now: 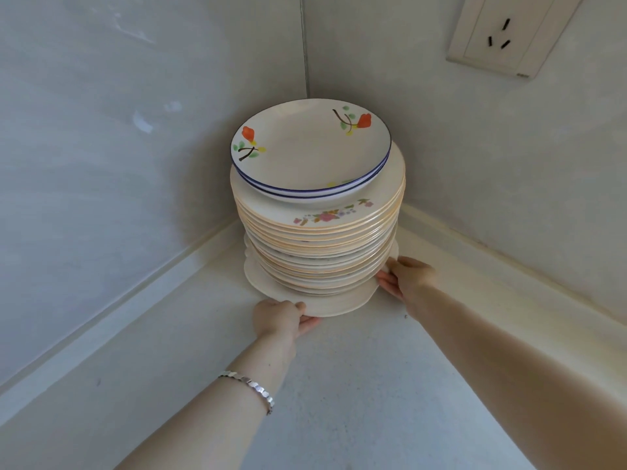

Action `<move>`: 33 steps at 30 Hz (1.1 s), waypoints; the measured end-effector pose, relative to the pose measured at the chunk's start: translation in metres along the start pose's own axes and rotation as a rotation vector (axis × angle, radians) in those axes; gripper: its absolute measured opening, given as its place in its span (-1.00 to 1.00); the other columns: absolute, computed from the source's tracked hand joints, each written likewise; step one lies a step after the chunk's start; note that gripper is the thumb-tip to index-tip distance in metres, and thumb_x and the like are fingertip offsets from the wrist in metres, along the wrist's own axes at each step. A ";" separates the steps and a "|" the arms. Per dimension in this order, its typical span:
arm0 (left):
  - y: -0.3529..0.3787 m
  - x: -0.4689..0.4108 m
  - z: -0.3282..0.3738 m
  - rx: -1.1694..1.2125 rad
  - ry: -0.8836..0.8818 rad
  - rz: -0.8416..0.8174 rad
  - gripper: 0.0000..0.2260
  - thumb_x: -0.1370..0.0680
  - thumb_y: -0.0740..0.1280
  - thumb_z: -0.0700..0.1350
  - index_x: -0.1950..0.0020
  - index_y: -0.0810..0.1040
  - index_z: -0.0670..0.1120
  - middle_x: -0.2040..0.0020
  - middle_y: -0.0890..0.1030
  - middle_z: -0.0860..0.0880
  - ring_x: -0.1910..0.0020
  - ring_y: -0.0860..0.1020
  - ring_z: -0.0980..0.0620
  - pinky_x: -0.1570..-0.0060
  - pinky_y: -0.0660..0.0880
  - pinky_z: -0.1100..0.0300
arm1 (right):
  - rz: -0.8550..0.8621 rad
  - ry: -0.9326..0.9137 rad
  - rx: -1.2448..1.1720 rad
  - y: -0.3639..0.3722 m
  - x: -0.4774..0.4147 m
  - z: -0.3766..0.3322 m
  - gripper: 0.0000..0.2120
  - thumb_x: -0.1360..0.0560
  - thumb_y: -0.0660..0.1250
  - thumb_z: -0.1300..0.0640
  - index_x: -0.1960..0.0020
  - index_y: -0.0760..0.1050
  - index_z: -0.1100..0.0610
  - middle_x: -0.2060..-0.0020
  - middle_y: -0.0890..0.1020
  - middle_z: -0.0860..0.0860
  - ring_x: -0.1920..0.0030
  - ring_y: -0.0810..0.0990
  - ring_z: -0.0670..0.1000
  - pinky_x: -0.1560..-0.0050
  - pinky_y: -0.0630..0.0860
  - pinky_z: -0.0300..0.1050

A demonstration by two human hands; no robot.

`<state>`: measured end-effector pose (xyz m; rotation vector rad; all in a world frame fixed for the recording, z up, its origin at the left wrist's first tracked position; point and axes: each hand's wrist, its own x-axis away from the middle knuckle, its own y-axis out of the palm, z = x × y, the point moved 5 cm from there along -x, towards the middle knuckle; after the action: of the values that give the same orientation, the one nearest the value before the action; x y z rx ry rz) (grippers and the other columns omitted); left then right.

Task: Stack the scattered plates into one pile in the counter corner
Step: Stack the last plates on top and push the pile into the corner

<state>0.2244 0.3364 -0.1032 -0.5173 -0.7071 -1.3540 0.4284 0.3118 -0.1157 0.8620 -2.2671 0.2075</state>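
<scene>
A tall pile of plates [322, 245] stands in the counter corner. Two blue-rimmed plates with red flowers [310, 147] lie on top, over several cream plates with orange edges. The widest cream plate [334, 305] sits at the bottom. My left hand [280, 317] grips that bottom plate's front rim, thumb on top and fingers underneath. My right hand [405, 274] holds the same plate's right rim. A silver bracelet is on my left wrist.
Grey walls meet behind the pile. A white wall socket [509, 32] is mounted at the upper right. A raised cream backsplash [502, 266] runs along both walls. The pale speckled counter [356, 385] stretches toward me.
</scene>
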 end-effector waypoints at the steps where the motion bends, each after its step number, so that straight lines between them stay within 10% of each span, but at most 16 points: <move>1: 0.000 0.001 0.001 0.005 0.000 -0.005 -0.82 -0.50 0.15 -0.52 0.17 0.39 -0.28 0.36 0.49 -0.23 0.45 0.54 -0.08 0.12 0.55 -0.01 | 0.001 0.000 -0.005 -0.001 0.007 0.003 -0.68 -0.54 0.26 0.28 -0.28 0.40 0.30 0.33 0.53 0.12 0.58 0.56 -0.04 0.61 0.50 -0.33; 8: -0.004 -0.009 0.001 -0.044 0.008 -0.024 -0.86 -0.49 0.17 -0.51 0.12 0.42 -0.31 0.31 0.53 -0.23 0.60 0.57 -0.06 0.56 0.56 0.11 | -0.082 0.090 0.178 0.017 0.048 0.047 -0.91 -0.51 0.29 0.31 0.16 0.50 0.32 0.39 0.56 0.17 0.67 0.53 -0.08 0.63 0.48 -0.29; 18: -0.011 -0.006 0.014 -0.257 0.016 -0.011 -0.82 -0.52 0.19 -0.42 0.24 0.46 -0.24 0.28 0.56 -0.25 0.39 0.58 -0.14 0.52 0.60 0.04 | -0.037 0.020 0.572 0.014 0.052 0.039 -0.80 -0.52 0.26 0.28 0.28 0.43 0.28 0.42 0.52 0.15 0.44 0.54 0.09 0.57 0.51 -0.20; 24: -0.031 0.036 0.115 -0.408 0.479 0.274 -0.60 -0.62 0.08 -0.11 -0.32 0.39 -0.35 -0.35 0.41 -0.34 -0.35 0.36 -0.28 -0.33 0.31 -0.03 | 0.132 -0.443 0.503 -0.007 0.095 -0.047 -0.77 -0.49 0.19 -0.02 -0.01 0.47 0.11 0.19 0.56 0.12 0.09 0.50 0.14 0.11 0.28 -0.20; 28: -0.006 0.046 0.185 -0.337 0.661 0.042 -0.47 -0.58 0.10 0.10 -0.47 0.26 -0.16 -0.48 0.29 -0.14 -0.47 0.26 -0.11 -0.46 0.17 -0.02 | 0.067 -0.504 0.380 0.012 0.096 -0.124 -0.52 -0.53 0.15 -0.12 -0.39 0.34 0.06 -0.33 0.44 0.10 -0.30 0.42 0.14 -0.25 0.34 -0.03; 33: 0.027 0.039 0.203 -0.412 0.602 -0.113 -0.49 -0.58 0.07 0.13 -0.42 0.30 -0.13 -0.34 0.47 -0.12 -0.36 0.40 -0.15 -0.36 0.29 0.00 | -0.137 -0.495 0.534 0.073 0.086 -0.157 -0.53 -0.56 0.06 -0.16 -0.40 0.34 -0.02 -0.39 0.37 0.08 -0.37 0.35 0.14 -0.41 0.26 0.00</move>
<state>0.2216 0.4569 0.0668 -0.3612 0.0404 -1.6646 0.4223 0.3806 0.0652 1.4723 -2.6363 0.6131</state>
